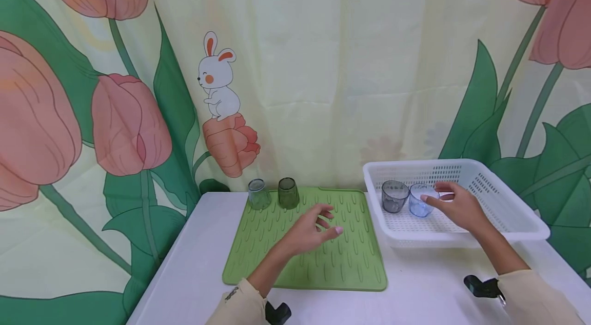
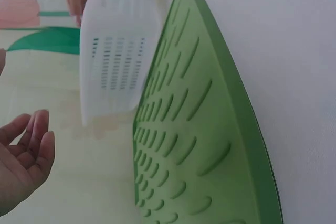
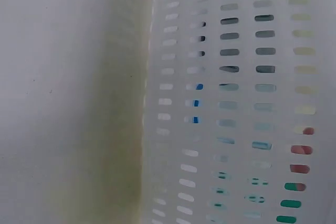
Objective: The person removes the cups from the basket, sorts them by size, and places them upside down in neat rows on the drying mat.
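Note:
My right hand reaches over the white basket, thumb and fingers spread apart at the rim of a clear blue glass. The thumb overlaps the glass in the head view. A grey glass stands beside it, also in the basket. My left hand hovers over the green draining mat, fingers loosely bent and holding nothing; the left wrist view shows that hand too. At the mat's back left, a grey-green glass and a dark green glass stand upside down.
The white perforated basket stands right of the mat on the white table. Its slotted wall fills much of the right wrist view. A curtain with tulips and a rabbit hangs behind.

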`<state>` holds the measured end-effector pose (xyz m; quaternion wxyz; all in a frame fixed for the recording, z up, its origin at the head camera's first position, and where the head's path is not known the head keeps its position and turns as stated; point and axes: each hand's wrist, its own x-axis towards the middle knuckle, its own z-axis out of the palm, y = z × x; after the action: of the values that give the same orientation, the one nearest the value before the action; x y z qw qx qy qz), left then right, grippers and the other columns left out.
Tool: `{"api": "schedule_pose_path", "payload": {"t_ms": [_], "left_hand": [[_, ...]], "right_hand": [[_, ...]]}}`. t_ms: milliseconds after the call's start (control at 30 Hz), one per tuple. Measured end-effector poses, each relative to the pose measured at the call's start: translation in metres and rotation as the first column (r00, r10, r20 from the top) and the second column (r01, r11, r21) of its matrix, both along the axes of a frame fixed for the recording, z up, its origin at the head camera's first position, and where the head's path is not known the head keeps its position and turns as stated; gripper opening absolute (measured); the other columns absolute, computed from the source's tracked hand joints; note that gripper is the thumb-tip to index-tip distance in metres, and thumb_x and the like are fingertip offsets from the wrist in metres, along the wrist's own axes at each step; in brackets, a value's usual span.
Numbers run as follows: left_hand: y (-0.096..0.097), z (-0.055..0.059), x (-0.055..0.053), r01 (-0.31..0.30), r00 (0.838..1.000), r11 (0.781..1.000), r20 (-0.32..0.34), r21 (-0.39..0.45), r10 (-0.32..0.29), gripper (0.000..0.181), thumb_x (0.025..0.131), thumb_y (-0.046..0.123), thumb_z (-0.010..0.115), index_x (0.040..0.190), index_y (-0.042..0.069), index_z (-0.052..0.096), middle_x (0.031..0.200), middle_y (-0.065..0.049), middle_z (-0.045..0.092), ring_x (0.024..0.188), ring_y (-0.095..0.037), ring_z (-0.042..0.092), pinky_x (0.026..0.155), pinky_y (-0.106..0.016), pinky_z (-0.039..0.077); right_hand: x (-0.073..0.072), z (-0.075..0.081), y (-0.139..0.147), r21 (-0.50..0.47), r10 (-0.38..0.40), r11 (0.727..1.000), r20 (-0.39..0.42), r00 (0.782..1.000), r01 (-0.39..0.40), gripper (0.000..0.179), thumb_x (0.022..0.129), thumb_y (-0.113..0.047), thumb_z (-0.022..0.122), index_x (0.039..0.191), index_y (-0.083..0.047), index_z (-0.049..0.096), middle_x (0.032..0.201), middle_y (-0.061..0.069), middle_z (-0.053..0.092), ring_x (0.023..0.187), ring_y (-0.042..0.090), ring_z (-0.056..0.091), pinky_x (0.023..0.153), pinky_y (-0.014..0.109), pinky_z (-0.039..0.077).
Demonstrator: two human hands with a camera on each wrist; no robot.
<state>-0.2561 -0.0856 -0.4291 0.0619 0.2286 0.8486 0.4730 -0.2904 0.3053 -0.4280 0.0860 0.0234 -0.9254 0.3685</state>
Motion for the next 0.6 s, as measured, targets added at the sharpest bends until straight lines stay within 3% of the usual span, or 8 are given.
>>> {"api": "schedule_pose_path", "payload": {"t_ms": [233,367,600], "left_hand": [[0.013,0.003,0.000,0.019,1.000,1.000,-0.002,-0.005,-0.019,0.061,0.094,0.046,0.068,0.144,0.016,0.049,0.127,-0.002,0.060,0.109,-0.016,0.061,0.092,-0.033,0.052],[0.021,0.005,0.000,0.033,0.999,0.999,-0.006,0.014,-0.033,0.060,0.094,0.044,0.069,0.142,0.014,0.050,0.125,0.000,0.061,0.109,-0.018,0.062,0.090,-0.029,0.052],[0.030,0.004,0.001,0.049,0.999,0.999,0.005,0.020,-0.049,0.058,0.092,0.041,0.071,0.140,0.015,0.051,0.123,0.000,0.062,0.102,-0.006,0.061,0.086,-0.024,0.051]], "right_hand": [[-0.015,-0.001,0.002,-0.011,-0.006,1.000,0.066,0.998,0.007,0.097,0.089,-0.048,0.073,0.151,0.010,0.026,0.149,0.039,0.032,0.128,0.061,0.037,0.094,0.074,0.043],[-0.024,-0.002,0.005,0.013,0.001,1.000,0.107,0.994,-0.002,0.105,0.086,-0.046,0.077,0.150,0.013,0.020,0.149,0.042,0.027,0.131,0.064,0.032,0.095,0.077,0.039],[-0.035,-0.009,0.010,0.009,0.017,1.000,0.195,0.981,-0.019,0.116,0.082,-0.041,0.082,0.152,0.015,0.008,0.150,0.045,0.019,0.133,0.067,0.025,0.098,0.080,0.032]]}}
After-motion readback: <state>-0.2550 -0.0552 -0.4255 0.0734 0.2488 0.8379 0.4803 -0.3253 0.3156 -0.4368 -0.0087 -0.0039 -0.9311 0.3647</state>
